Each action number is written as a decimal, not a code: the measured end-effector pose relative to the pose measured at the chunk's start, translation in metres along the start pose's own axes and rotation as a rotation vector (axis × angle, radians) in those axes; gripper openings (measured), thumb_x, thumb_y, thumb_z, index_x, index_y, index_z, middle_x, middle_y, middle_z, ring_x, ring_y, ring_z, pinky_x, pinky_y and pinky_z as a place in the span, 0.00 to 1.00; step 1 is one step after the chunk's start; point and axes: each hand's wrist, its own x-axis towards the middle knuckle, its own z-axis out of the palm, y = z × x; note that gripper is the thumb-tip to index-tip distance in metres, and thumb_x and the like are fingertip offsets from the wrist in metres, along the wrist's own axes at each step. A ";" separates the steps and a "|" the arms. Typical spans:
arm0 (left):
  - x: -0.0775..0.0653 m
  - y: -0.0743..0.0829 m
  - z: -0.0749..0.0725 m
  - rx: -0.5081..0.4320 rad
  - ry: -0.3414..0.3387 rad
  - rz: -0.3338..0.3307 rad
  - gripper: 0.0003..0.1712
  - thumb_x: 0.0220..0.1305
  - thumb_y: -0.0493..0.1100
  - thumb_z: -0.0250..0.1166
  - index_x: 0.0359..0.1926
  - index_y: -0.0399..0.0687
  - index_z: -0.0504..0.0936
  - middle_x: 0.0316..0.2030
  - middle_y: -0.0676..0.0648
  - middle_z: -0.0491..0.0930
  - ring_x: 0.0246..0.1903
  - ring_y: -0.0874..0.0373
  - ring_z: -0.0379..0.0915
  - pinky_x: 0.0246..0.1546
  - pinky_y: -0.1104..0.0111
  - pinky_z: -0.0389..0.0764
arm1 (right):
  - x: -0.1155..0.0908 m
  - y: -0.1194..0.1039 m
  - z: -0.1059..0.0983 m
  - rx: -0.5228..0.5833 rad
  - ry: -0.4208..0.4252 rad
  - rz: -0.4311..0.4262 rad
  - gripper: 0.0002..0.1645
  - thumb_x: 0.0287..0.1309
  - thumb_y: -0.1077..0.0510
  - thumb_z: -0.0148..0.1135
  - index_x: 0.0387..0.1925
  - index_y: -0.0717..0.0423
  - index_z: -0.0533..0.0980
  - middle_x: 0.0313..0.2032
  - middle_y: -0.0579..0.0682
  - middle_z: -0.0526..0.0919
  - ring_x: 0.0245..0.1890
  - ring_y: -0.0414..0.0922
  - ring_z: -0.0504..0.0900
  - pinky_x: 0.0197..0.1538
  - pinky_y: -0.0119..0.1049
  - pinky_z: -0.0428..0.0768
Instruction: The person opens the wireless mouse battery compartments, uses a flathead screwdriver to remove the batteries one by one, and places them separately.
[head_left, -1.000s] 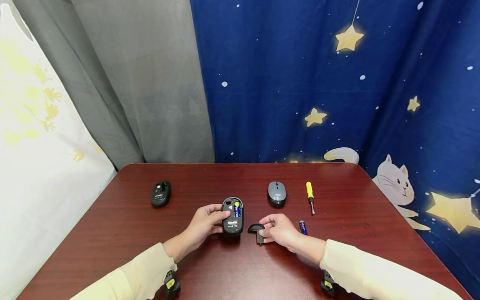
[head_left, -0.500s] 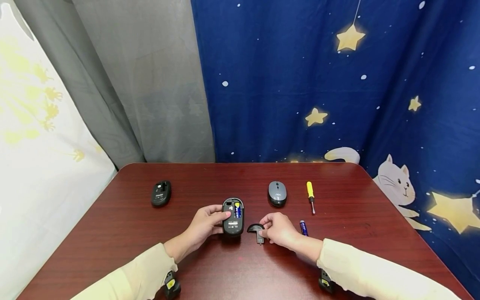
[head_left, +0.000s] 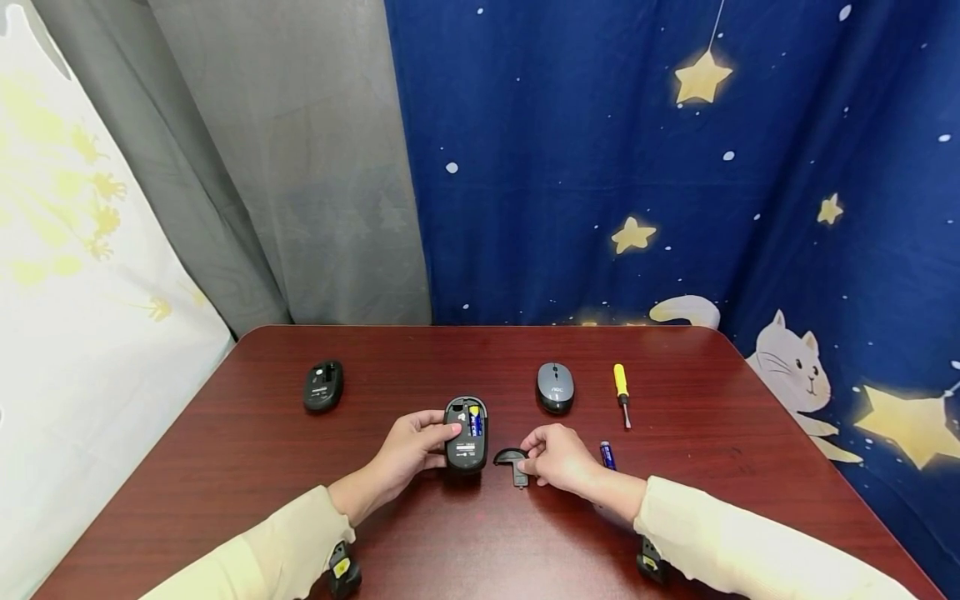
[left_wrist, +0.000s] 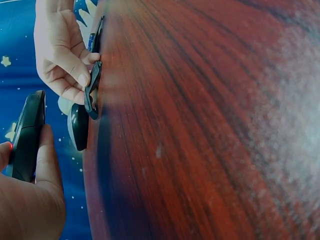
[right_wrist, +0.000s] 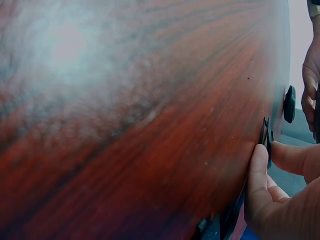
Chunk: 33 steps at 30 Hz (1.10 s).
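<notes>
My left hand (head_left: 408,446) holds a black computer mouse (head_left: 467,457) with its underside turned up, the thumb lying across its edge. In the mouse's uncovered compartment sits a blue and yellow battery (head_left: 475,420). Just to the right, my right hand (head_left: 561,460) pinches a black battery cover (head_left: 513,456), a curved piece with a straight tab, between thumb and fingers. The left wrist view shows that cover (left_wrist: 91,92) close to the tabletop, and the mouse (left_wrist: 27,135) seen edge-on in the left hand. Beyond the right wrist lies a second blue battery (head_left: 607,455), partly hidden.
At the table's back left lies another black mouse (head_left: 323,386), underside up with its compartment uncovered. A grey-topped mouse (head_left: 555,388) and a yellow-handled screwdriver (head_left: 622,394) lie behind the right hand. Curtains hang behind the brown table (head_left: 465,550).
The right hand and the battery cover have shifted very slightly left, and the cover lies a little flatter. The left hand keeps its hold on the mouse.
</notes>
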 end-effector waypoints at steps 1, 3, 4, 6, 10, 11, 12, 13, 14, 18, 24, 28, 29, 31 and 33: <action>0.000 0.000 0.000 0.000 0.001 -0.002 0.25 0.64 0.39 0.64 0.56 0.25 0.71 0.40 0.40 0.83 0.36 0.55 0.82 0.34 0.64 0.84 | 0.000 0.000 0.000 -0.001 -0.002 0.000 0.10 0.49 0.69 0.71 0.34 0.66 0.78 0.24 0.50 0.76 0.16 0.43 0.78 0.22 0.36 0.82; 0.000 0.000 0.000 0.001 0.005 -0.005 0.25 0.64 0.39 0.64 0.56 0.25 0.71 0.40 0.40 0.83 0.36 0.55 0.82 0.34 0.65 0.84 | 0.000 0.000 0.000 -0.005 -0.003 0.000 0.10 0.49 0.68 0.71 0.34 0.66 0.78 0.23 0.50 0.76 0.16 0.43 0.78 0.22 0.36 0.81; 0.000 0.000 0.000 0.000 0.006 -0.005 0.25 0.64 0.39 0.64 0.56 0.25 0.71 0.40 0.40 0.83 0.36 0.55 0.82 0.34 0.65 0.84 | 0.000 0.000 0.000 -0.007 -0.003 0.000 0.10 0.49 0.68 0.71 0.33 0.66 0.78 0.23 0.49 0.76 0.16 0.43 0.78 0.22 0.36 0.81; -0.001 0.001 0.001 -0.003 0.007 -0.005 0.25 0.64 0.39 0.64 0.56 0.25 0.71 0.40 0.40 0.84 0.35 0.55 0.82 0.34 0.65 0.84 | 0.000 0.000 0.000 -0.013 -0.002 -0.004 0.10 0.49 0.68 0.71 0.33 0.66 0.78 0.23 0.49 0.77 0.16 0.43 0.78 0.22 0.36 0.81; -0.001 0.002 0.001 -0.010 0.005 -0.003 0.24 0.64 0.38 0.64 0.56 0.25 0.71 0.39 0.40 0.84 0.35 0.55 0.82 0.33 0.65 0.84 | -0.001 -0.001 -0.001 -0.026 0.003 -0.012 0.09 0.49 0.68 0.71 0.33 0.66 0.78 0.22 0.49 0.76 0.15 0.44 0.78 0.21 0.35 0.81; -0.002 0.002 0.001 -0.012 0.006 -0.003 0.24 0.64 0.38 0.64 0.55 0.25 0.71 0.39 0.40 0.84 0.35 0.55 0.82 0.33 0.65 0.84 | -0.001 -0.002 -0.001 -0.029 0.004 -0.013 0.09 0.49 0.68 0.71 0.33 0.66 0.78 0.22 0.49 0.76 0.16 0.44 0.78 0.21 0.35 0.81; -0.002 0.002 0.001 -0.013 0.006 -0.003 0.24 0.64 0.38 0.64 0.55 0.25 0.71 0.39 0.40 0.84 0.34 0.55 0.82 0.33 0.65 0.84 | -0.001 -0.002 -0.001 -0.032 0.005 -0.014 0.09 0.49 0.69 0.71 0.33 0.66 0.78 0.22 0.49 0.76 0.15 0.44 0.78 0.21 0.35 0.81; -0.001 0.002 0.001 -0.013 0.008 -0.003 0.24 0.64 0.38 0.64 0.55 0.25 0.71 0.39 0.40 0.84 0.34 0.55 0.82 0.33 0.65 0.84 | -0.001 -0.002 0.000 -0.033 0.005 -0.013 0.09 0.49 0.69 0.70 0.32 0.66 0.77 0.22 0.49 0.76 0.15 0.44 0.78 0.22 0.35 0.81; -0.001 0.002 0.001 -0.012 0.009 -0.003 0.24 0.64 0.38 0.64 0.55 0.25 0.71 0.39 0.40 0.84 0.34 0.55 0.82 0.33 0.65 0.84 | -0.001 -0.002 0.000 -0.034 0.005 -0.012 0.09 0.49 0.69 0.70 0.32 0.66 0.77 0.22 0.49 0.76 0.16 0.43 0.78 0.22 0.35 0.81; -0.001 0.002 0.001 -0.003 0.014 -0.006 0.24 0.64 0.38 0.64 0.55 0.25 0.71 0.39 0.40 0.83 0.35 0.55 0.82 0.33 0.65 0.84 | -0.001 -0.001 0.000 -0.030 0.003 -0.008 0.09 0.49 0.69 0.70 0.33 0.66 0.77 0.22 0.49 0.76 0.16 0.43 0.78 0.22 0.35 0.81; -0.002 0.002 0.001 0.002 0.027 -0.012 0.23 0.64 0.39 0.64 0.55 0.27 0.72 0.39 0.39 0.83 0.35 0.54 0.82 0.33 0.65 0.84 | -0.002 -0.002 -0.001 0.010 0.000 0.004 0.09 0.49 0.69 0.70 0.33 0.67 0.78 0.22 0.49 0.77 0.17 0.43 0.78 0.23 0.36 0.82; -0.002 0.002 0.001 -0.003 0.020 -0.004 0.24 0.64 0.38 0.64 0.55 0.26 0.72 0.40 0.39 0.83 0.35 0.54 0.82 0.33 0.65 0.84 | -0.002 -0.004 -0.003 0.054 0.012 0.015 0.10 0.49 0.69 0.71 0.33 0.68 0.78 0.23 0.50 0.77 0.18 0.43 0.79 0.25 0.38 0.83; -0.002 0.002 0.001 -0.005 0.016 -0.001 0.24 0.64 0.38 0.64 0.56 0.25 0.71 0.40 0.39 0.83 0.35 0.54 0.82 0.33 0.64 0.84 | -0.002 -0.005 -0.004 0.066 0.015 0.020 0.10 0.49 0.69 0.71 0.34 0.68 0.78 0.23 0.51 0.77 0.19 0.44 0.79 0.25 0.38 0.83; -0.002 0.002 0.001 -0.005 0.009 0.003 0.24 0.64 0.38 0.64 0.56 0.25 0.71 0.40 0.39 0.83 0.35 0.55 0.82 0.33 0.65 0.84 | -0.001 -0.006 -0.005 0.094 0.019 0.030 0.10 0.50 0.69 0.70 0.35 0.68 0.78 0.24 0.51 0.78 0.21 0.44 0.80 0.26 0.39 0.83; -0.002 0.002 0.001 -0.005 0.009 -0.001 0.24 0.64 0.38 0.63 0.56 0.25 0.71 0.40 0.40 0.83 0.35 0.55 0.82 0.33 0.65 0.84 | 0.000 -0.006 -0.007 0.120 0.022 0.039 0.11 0.51 0.68 0.70 0.36 0.69 0.78 0.25 0.52 0.79 0.23 0.46 0.81 0.27 0.40 0.84</action>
